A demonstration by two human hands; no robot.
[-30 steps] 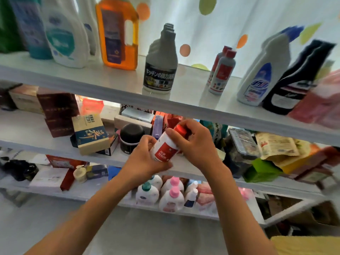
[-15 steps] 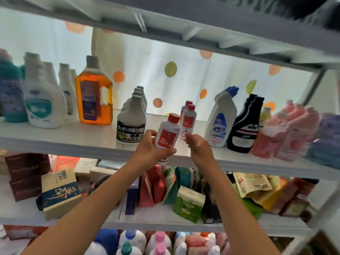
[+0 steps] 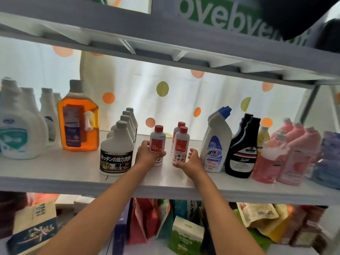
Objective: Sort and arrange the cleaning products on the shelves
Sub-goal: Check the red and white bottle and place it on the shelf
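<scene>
Since the earlier frame, the small red-capped bottle (image 3: 157, 144) has gone from the air in front of the shelf edge onto the shelf (image 3: 73, 170), and the right hand (image 3: 187, 159) has come away from it.

From largest to smallest: the white shelf carries a row of cleaning products. At the far left stands a big white detergent jug (image 3: 16, 129), and beside it an orange jug (image 3: 78, 116) with a grey cap. Next comes a line of white bottles with a black label (image 3: 117, 144), one behind another. Right of the middle stand white angled-neck bottles with blue caps (image 3: 216, 140), then black bottles (image 3: 242, 150), then pink bottles (image 3: 287, 155) at the right end.

Between the black-label bottles and the blue-capped ones, the small bottle stands upright with its bottom on the shelf. The left hand (image 3: 149, 155) holds it low, fingers and thumb curled round its lower body. Just beside it, to the right, stand two more red-capped bottles (image 3: 180, 144), one behind the other. The right hand is near the front one, palm up, fingers loosely bent, holding nothing; whether the fingertips touch that bottle cannot be told.
</scene>
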